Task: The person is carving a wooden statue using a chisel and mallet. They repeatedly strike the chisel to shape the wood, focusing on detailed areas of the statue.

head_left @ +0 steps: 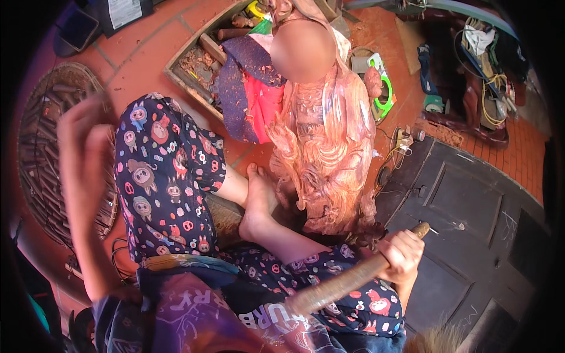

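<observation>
My right hand point(402, 254) is closed around the narrow end of a wooden club point(335, 287). The club's thicker end slants down to the left across my lap. At the left, my raised left hand point(88, 126) is smeared by motion, so its fingers cannot be made out. Behind it lies a round woven tray point(70, 67) full of brown rod-like tools, perhaps carving chisels. Whether this hand touches any of them is not clear. Between my legs and beyond them stands a carved reddish wooden statue point(329, 147) with flowing robes, apart from both hands.
A wooden box point(176, 72) with wood chips and a dark blue and red cloth point(250, 82) lies left of the statue. A dark panelled board point(459, 194) covers the right floor. Beyond are a green-and-white round object point(385, 94), cables point(393, 156) and dark furniture point(471, 112).
</observation>
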The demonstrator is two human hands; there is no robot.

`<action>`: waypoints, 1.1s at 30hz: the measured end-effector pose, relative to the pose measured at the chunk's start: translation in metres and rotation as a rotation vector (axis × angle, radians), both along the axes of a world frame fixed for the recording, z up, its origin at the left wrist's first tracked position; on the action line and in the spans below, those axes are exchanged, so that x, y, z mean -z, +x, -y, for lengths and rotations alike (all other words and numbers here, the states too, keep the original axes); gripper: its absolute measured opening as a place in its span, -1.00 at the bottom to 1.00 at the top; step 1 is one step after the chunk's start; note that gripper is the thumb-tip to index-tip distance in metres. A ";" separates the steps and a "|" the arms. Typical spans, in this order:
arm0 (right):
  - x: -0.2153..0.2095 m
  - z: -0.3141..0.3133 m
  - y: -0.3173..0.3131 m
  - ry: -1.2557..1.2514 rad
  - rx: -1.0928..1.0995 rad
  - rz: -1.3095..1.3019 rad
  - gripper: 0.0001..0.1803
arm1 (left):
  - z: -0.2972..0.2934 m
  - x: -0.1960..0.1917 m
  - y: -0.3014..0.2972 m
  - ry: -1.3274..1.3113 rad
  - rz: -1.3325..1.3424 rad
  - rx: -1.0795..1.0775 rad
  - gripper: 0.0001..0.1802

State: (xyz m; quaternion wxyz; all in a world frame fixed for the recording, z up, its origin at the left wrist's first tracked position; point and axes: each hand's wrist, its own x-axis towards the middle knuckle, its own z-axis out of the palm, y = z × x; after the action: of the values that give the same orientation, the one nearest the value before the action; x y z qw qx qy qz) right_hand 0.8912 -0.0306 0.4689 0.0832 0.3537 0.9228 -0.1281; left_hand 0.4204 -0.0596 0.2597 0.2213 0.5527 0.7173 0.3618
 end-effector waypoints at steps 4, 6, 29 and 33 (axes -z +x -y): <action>-0.021 0.010 0.010 0.178 0.028 -0.090 -0.72 | -0.073 -0.061 0.156 0.371 0.191 0.946 -0.68; -0.017 0.010 0.016 0.228 0.004 -0.151 -0.76 | -0.069 -0.073 0.209 0.500 0.240 1.255 -0.78; 0.020 0.008 0.006 0.040 -0.088 0.053 -0.74 | -0.073 -0.036 0.279 0.851 0.756 1.312 -0.62; 0.020 0.010 0.005 0.054 -0.090 0.062 -0.71 | -0.076 -0.031 0.278 0.861 0.806 1.317 -0.65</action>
State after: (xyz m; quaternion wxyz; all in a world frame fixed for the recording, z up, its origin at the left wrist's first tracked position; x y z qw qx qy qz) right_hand 0.8963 -0.0403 0.4490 0.1076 0.3177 0.9379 -0.0883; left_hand 0.6987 0.0164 0.2908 0.3936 0.7194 -0.0780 0.5669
